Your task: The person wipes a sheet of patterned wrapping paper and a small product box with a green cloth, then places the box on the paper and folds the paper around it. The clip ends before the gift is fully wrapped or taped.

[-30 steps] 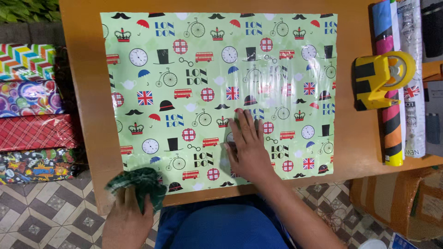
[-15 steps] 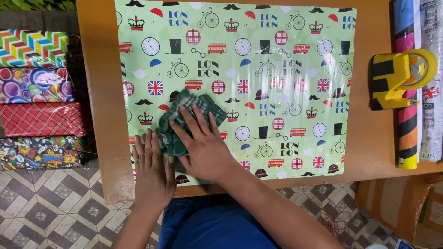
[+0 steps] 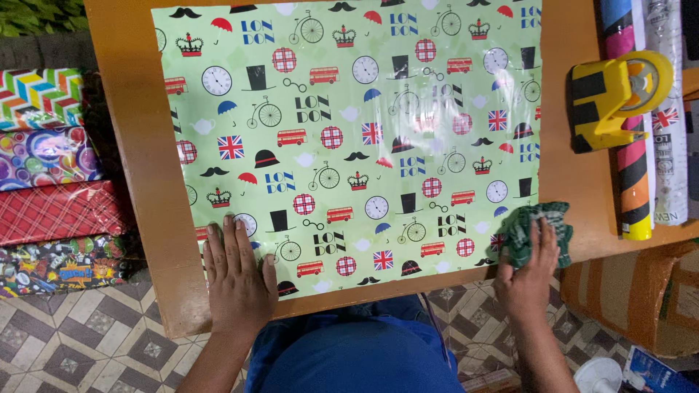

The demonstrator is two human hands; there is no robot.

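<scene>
One sheet of wrapping paper (image 3: 349, 138) lies flat on the wooden worktop (image 3: 138, 182). It is glossy, pale green and rectangular, printed with small repeated motifs: clocks, hats, buses, bicycles, crowns, flags, umbrellas. Glare shows on its right half, and it covers most of the worktop.

Two hands are in view. The left hand (image 3: 237, 273) lies open, palm down, fingers spread, flat on the near left corner of the sheet. The right hand (image 3: 530, 273) is closed around one green checked cloth (image 3: 537, 231), soft and crumpled, at the near right corner of the sheet, where the paper's edge meets bare wood. The cloth rests partly on the paper and partly on the worktop.

One tape dispenser (image 3: 615, 102), hard yellow plastic with black parts and a round tape roll, sits on the right side of the worktop, well apart from the cloth. Under and beside it lie rolls of paper (image 3: 633, 182), long cylinders; at least two can be counted, one striped in bright colours, one pale.

On the far left, beyond the worktop's edge, are four wrapped boxes (image 3: 51, 182) side by side: one zigzag, one with bubbles, one red plaid, one comic print, all shiny. A cardboard box (image 3: 641, 298) stands on the patterned tiled floor (image 3: 80, 335) near the right.
</scene>
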